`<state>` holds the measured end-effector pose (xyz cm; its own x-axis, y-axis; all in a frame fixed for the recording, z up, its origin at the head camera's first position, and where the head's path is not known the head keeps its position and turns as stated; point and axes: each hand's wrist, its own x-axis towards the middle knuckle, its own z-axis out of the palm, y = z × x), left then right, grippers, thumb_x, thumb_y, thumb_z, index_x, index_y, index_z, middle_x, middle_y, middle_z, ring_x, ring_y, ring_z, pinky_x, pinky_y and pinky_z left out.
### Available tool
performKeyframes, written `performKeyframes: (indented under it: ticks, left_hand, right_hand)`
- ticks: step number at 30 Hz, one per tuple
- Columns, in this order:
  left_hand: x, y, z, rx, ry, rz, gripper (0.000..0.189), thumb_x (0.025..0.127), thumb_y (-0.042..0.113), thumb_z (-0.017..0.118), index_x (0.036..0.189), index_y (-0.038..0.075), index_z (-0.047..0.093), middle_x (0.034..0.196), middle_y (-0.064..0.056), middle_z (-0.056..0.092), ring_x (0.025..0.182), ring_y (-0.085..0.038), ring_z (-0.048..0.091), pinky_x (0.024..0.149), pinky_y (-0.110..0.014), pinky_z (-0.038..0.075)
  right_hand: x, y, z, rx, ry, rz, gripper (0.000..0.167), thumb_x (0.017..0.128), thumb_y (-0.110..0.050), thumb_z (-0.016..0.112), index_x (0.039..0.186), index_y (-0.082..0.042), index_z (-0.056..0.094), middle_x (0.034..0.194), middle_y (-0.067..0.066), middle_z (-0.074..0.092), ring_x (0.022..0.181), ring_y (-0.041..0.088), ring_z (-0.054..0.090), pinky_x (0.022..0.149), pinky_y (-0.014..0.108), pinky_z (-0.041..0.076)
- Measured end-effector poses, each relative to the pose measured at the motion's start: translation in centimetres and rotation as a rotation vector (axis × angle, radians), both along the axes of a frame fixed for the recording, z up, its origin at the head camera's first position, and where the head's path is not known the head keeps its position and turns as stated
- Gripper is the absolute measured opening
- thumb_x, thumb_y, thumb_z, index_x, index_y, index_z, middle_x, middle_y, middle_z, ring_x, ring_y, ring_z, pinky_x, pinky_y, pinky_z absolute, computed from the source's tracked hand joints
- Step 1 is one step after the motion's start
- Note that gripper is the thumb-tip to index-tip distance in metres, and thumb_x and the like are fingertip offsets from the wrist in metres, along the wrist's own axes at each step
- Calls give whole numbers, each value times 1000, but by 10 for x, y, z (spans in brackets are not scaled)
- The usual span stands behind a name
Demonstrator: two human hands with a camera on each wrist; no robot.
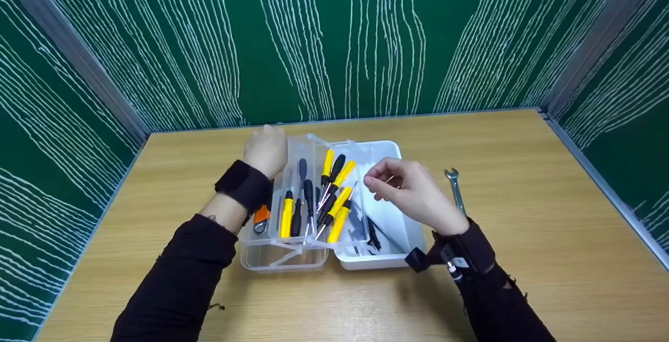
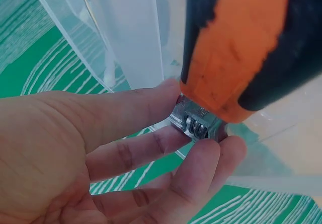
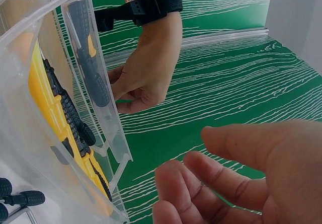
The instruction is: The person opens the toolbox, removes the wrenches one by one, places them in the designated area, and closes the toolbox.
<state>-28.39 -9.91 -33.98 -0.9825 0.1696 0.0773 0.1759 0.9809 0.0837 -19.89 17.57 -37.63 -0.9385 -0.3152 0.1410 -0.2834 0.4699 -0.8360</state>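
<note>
My left hand (image 1: 266, 151) pinches the metal head of an adjustable wrench (image 2: 193, 121) between thumb and fingers. The wrench's orange-and-black handle (image 2: 236, 48) fills the top of the left wrist view; in the head view part of its orange end (image 1: 261, 214) shows beside the clear plastic tray (image 1: 256, 240). Inside the tray lie several yellow and black screwdrivers (image 1: 286, 216). Above the white toolbox base (image 1: 376, 263) hovers my right hand (image 1: 413, 190), its fingers loosely bent. In the right wrist view that hand (image 3: 226, 173) holds nothing, thumb and fingertips apart.
A combination wrench (image 1: 456, 187) lies on the wooden table (image 1: 522, 201) to the right of the toolbox. Dark tools (image 1: 373, 235) sit inside the white base. Green panels (image 1: 334, 44) with white lines enclose the table at the back and sides.
</note>
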Motion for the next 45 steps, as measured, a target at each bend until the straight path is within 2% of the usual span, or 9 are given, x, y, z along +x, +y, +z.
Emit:
performKeyframes:
  ticks: [4, 7, 13, 17, 22, 25, 30, 40, 45]
  left_hand:
    - [2, -1, -1, -18, 49, -48, 24, 106, -4, 52, 107, -11, 75, 113, -29, 76, 94, -39, 78, 76, -48, 68]
    - [2, -3, 0, -18, 36, -54, 22, 105, -5, 53, 109, -11, 74, 114, -28, 75, 94, -38, 77, 76, -48, 68]
    - [-3, -6, 3, 27, -53, -18, 18, 98, -4, 67, 115, -8, 73, 111, -22, 74, 84, -30, 67, 75, -42, 63]
    - [-5, -7, 2, 84, -55, -8, 24, 94, 0, 77, 116, -8, 73, 105, -18, 71, 84, -30, 63, 76, -39, 61]
    - [-5, -9, 2, 140, -47, 18, 26, 91, -1, 79, 116, -6, 74, 100, -16, 70, 84, -30, 65, 79, -40, 64]
    - [-5, -11, 2, 163, -32, 32, 22, 90, -2, 79, 111, -5, 75, 94, -14, 69, 81, -28, 65, 77, -39, 64]
    - [-6, -14, 2, 126, 11, 23, 8, 90, -6, 72, 98, -4, 73, 86, -10, 62, 76, -24, 60, 69, -40, 59]
    - [-4, -12, 5, 67, 22, 26, 14, 96, -6, 64, 105, -7, 74, 104, -21, 77, 93, -34, 75, 77, -47, 66]
    - [-3, -11, 7, 62, 16, 27, 12, 95, -7, 63, 102, -7, 73, 102, -22, 76, 85, -30, 71, 70, -45, 64]
  right_hand:
    - [0, 1, 0, 3, 4, 0, 17, 105, -21, 70, 109, -5, 74, 98, 11, 75, 79, 17, 70, 74, 24, 58]
    - [-1, 0, 0, 11, 0, -6, 17, 106, -22, 70, 110, -6, 74, 98, 10, 75, 79, 17, 70, 74, 25, 58]
    - [-3, -1, -1, 25, -19, -17, 17, 105, -23, 71, 110, -7, 74, 100, 9, 75, 80, 18, 70, 76, 25, 58]
    - [-3, 0, -2, 31, -25, -23, 16, 105, -23, 71, 111, -7, 74, 100, 9, 75, 80, 18, 70, 76, 26, 58]
    - [-3, 1, -2, 37, -27, -27, 15, 106, -22, 70, 111, -9, 74, 101, 8, 75, 81, 18, 70, 76, 26, 57]
    - [-4, 1, -3, 38, -20, -27, 13, 106, -19, 69, 110, -8, 74, 100, 8, 74, 80, 17, 70, 75, 25, 57]
    - [-4, 1, -3, 24, 1, -16, 12, 105, -17, 69, 108, -6, 74, 98, 9, 74, 78, 17, 70, 74, 24, 56]
    - [-6, 3, -4, 37, -15, -34, 14, 106, -20, 69, 108, -6, 74, 97, 11, 74, 76, 18, 69, 74, 25, 56]
    - [-6, 3, -4, 43, -21, -37, 15, 106, -20, 69, 108, -7, 73, 97, 13, 74, 76, 18, 68, 74, 26, 55]
